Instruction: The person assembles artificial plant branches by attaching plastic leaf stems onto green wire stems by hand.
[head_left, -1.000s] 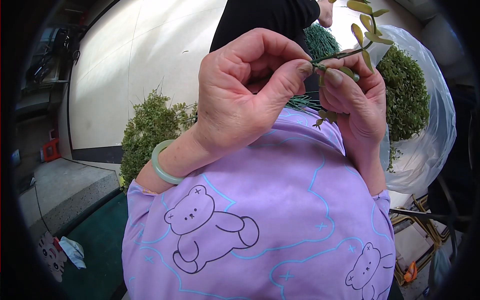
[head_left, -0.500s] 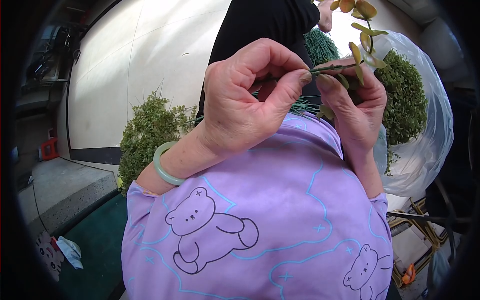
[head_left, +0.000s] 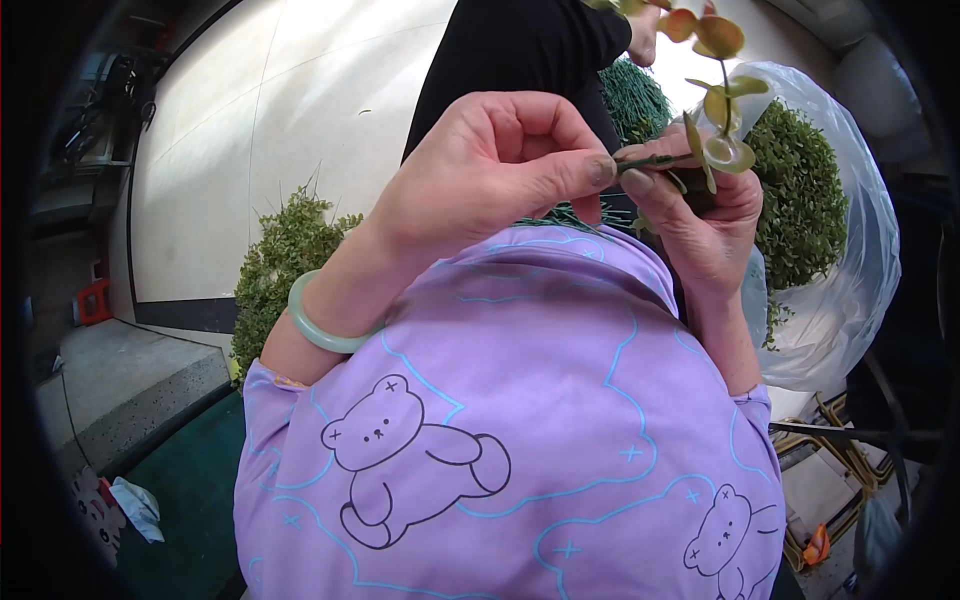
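My left hand (head_left: 500, 180), with a pale green bangle on the wrist, pinches the tip of a thin dark green stem between thumb and forefinger. Close against it on the right, my right hand (head_left: 700, 215) has its thumb and fingers closed on the same artificial leafy stem (head_left: 722, 110). Round yellow-green and reddish leaves curve up from there past the top edge. What lies under the right fingers is partly hidden. Thin green stems (head_left: 575, 217) lie on the lap just below the hands.
Leafy green bunches lie at the left (head_left: 285, 260) and, inside a clear plastic bag (head_left: 870, 250), at the right (head_left: 795, 190). A dark green bundle (head_left: 635, 100) is beyond the knees. A grey step (head_left: 140, 385) and a red stool (head_left: 93, 301) stand at the left.
Both hands have moved slightly down, and the left wrist has turned flatter. The leafy stem has swung, its reddish leaves now lower in view.
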